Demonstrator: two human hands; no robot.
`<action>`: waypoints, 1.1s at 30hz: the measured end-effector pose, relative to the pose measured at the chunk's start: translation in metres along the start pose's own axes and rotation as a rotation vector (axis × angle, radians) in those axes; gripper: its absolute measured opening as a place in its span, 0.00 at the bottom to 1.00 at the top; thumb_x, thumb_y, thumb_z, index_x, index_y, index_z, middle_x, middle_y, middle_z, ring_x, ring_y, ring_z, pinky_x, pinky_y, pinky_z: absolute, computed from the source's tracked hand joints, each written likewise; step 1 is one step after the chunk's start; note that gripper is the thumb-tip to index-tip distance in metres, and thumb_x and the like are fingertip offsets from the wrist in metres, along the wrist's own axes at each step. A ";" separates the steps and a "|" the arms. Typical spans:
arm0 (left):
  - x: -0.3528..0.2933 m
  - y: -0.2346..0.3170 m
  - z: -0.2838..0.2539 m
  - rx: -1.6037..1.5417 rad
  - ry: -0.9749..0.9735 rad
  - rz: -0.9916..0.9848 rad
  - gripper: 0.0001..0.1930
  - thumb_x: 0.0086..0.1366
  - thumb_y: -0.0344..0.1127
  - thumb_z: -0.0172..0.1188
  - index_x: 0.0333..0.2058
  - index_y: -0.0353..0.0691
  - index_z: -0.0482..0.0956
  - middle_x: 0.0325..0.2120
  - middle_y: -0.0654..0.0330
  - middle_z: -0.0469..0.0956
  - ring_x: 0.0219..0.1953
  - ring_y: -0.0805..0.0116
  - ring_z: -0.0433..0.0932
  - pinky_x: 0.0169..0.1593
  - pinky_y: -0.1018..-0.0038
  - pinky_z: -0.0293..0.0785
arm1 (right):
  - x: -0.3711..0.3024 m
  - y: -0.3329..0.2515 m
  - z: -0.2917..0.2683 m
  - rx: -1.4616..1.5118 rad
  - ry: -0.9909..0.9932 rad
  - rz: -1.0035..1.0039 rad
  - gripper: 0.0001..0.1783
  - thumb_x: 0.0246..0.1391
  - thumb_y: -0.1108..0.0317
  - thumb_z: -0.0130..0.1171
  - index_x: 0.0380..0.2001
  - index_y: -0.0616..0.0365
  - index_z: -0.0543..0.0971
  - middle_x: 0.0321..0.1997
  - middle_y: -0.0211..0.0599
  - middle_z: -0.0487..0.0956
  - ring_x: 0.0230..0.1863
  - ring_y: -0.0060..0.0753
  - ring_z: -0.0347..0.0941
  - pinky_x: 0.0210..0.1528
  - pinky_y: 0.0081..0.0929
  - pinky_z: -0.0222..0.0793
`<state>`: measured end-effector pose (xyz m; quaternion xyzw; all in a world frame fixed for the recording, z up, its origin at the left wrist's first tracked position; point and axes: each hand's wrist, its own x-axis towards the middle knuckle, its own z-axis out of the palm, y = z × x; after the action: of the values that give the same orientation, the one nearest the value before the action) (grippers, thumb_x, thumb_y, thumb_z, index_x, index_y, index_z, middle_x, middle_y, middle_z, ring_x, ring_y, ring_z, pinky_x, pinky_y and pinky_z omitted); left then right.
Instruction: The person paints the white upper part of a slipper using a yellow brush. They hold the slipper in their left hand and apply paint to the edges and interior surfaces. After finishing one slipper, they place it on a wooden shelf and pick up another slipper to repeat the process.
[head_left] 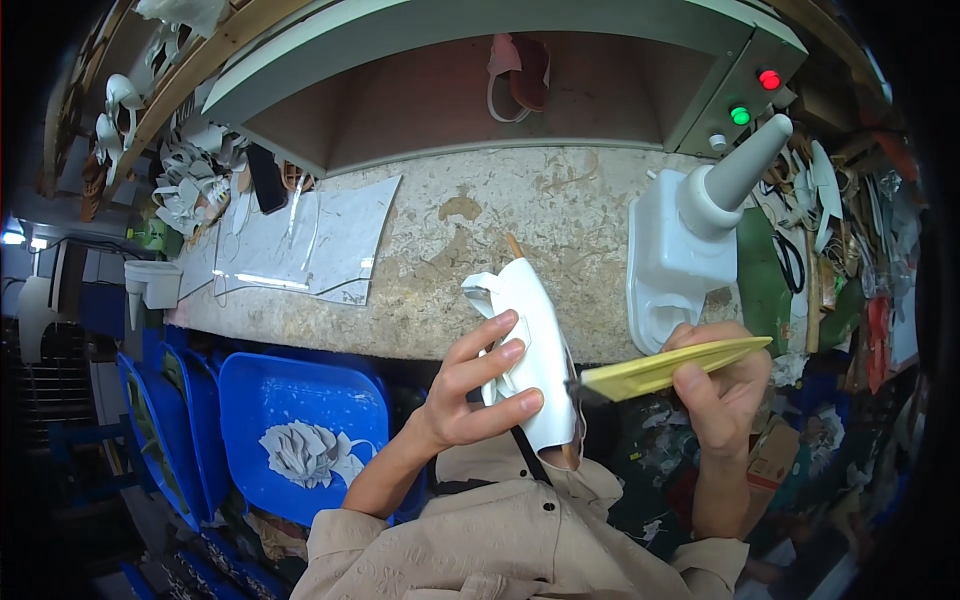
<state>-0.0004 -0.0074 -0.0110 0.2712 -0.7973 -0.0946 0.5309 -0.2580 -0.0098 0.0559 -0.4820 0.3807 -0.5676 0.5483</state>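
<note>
My left hand [487,385] is closed around a white shoe upper [535,345] with a strap at its far left side. Brown tips show at both ends of the upper; what they belong to is partly hidden. In my right hand [722,400] is a brush with a broad, flat yellow handle [670,370]. Its dark tip lies at the right edge of the upper; I cannot tell whether they touch. Both hands are over the near edge of the stained worktable [440,255].
At the back stands a grey box-shaped machine [450,155] with red and green lights and a sandal [527,80] inside. A white pot with a conical spout [690,240] stands right. Clear sheeting [330,235] lies left, near a blue bin [300,385] holding white pieces [305,455].
</note>
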 end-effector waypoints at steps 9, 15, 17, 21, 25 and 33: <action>-0.008 -0.008 0.001 0.138 0.047 0.055 0.28 0.52 0.24 0.69 0.51 0.54 0.73 0.52 0.51 0.66 0.59 0.41 0.69 0.57 0.56 0.77 | -0.041 -0.002 0.020 -0.281 -0.115 -0.538 0.09 0.51 0.76 0.64 0.36 0.63 0.77 0.31 0.45 0.84 0.29 0.38 0.78 0.27 0.26 0.77; -0.016 -0.006 0.002 0.115 0.034 0.073 0.30 0.52 0.25 0.69 0.52 0.55 0.68 0.53 0.50 0.65 0.59 0.40 0.69 0.57 0.56 0.78 | -0.025 -0.004 0.020 -0.207 -0.300 -0.607 0.10 0.46 0.75 0.68 0.35 0.64 0.81 0.35 0.47 0.84 0.30 0.38 0.77 0.29 0.26 0.77; -0.020 -0.007 0.004 0.106 0.047 0.061 0.32 0.55 0.26 0.68 0.54 0.59 0.65 0.53 0.53 0.62 0.60 0.40 0.67 0.59 0.53 0.76 | -0.024 -0.002 0.020 -0.072 -0.249 -0.562 0.09 0.45 0.76 0.68 0.32 0.64 0.82 0.35 0.47 0.84 0.27 0.38 0.77 0.27 0.25 0.76; -0.023 -0.004 0.002 0.063 0.074 0.041 0.34 0.57 0.25 0.67 0.57 0.62 0.63 0.54 0.55 0.60 0.62 0.40 0.64 0.61 0.52 0.73 | -0.018 0.003 0.020 0.083 -0.138 -0.355 0.09 0.44 0.80 0.66 0.33 0.68 0.81 0.32 0.48 0.84 0.24 0.36 0.77 0.25 0.24 0.74; -0.020 -0.003 0.000 0.052 0.076 0.072 0.35 0.53 0.24 0.69 0.55 0.58 0.62 0.54 0.51 0.61 0.61 0.40 0.65 0.60 0.54 0.76 | -0.012 0.003 0.020 0.152 -0.178 -0.127 0.11 0.46 0.83 0.62 0.36 0.73 0.79 0.28 0.49 0.82 0.26 0.29 0.77 0.27 0.21 0.73; -0.021 -0.001 -0.001 0.056 0.068 0.105 0.36 0.50 0.22 0.70 0.54 0.55 0.60 0.54 0.49 0.61 0.60 0.38 0.65 0.58 0.55 0.77 | 0.003 -0.013 0.026 0.178 -0.100 0.161 0.10 0.52 0.82 0.60 0.39 0.74 0.77 0.37 0.46 0.81 0.37 0.25 0.78 0.41 0.21 0.73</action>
<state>0.0075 0.0030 -0.0279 0.2468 -0.7941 -0.0350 0.5544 -0.2360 -0.0089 0.0750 -0.4270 0.3385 -0.5286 0.6509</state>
